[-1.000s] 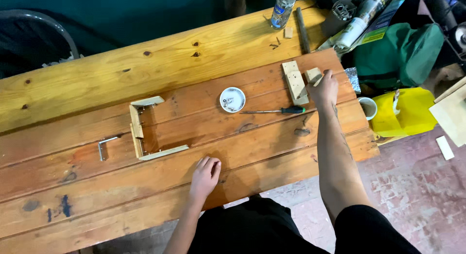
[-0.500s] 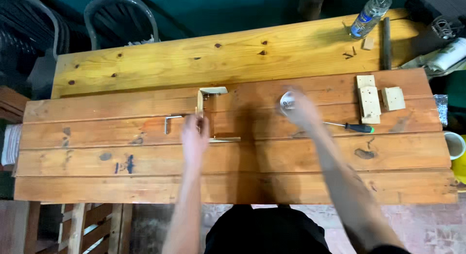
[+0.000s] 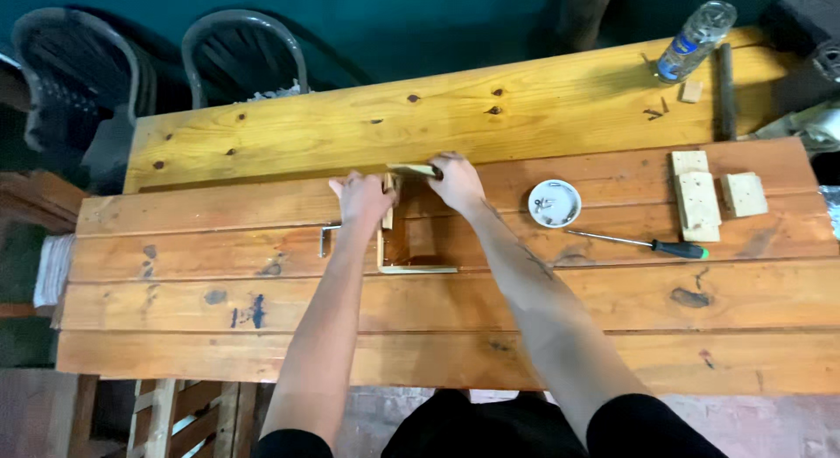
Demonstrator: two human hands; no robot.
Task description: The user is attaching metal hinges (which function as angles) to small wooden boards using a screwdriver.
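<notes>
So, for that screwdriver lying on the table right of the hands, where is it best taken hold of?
Probably by the dark handle with green trim at the right end of the screwdriver, coming from above. It lies flat on the table, thin shaft pointing left toward the white dish, and the handle is its thickest part. Bare planks on both sides leave room for fingers. The wood blocks lie just beyond the handle.

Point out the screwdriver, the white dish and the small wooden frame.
screwdriver [image 3: 678, 247], head view, on its dark handle.
white dish [image 3: 555, 203], head view, on its inner floor.
small wooden frame [image 3: 418, 269], head view, on its near rail.
</notes>
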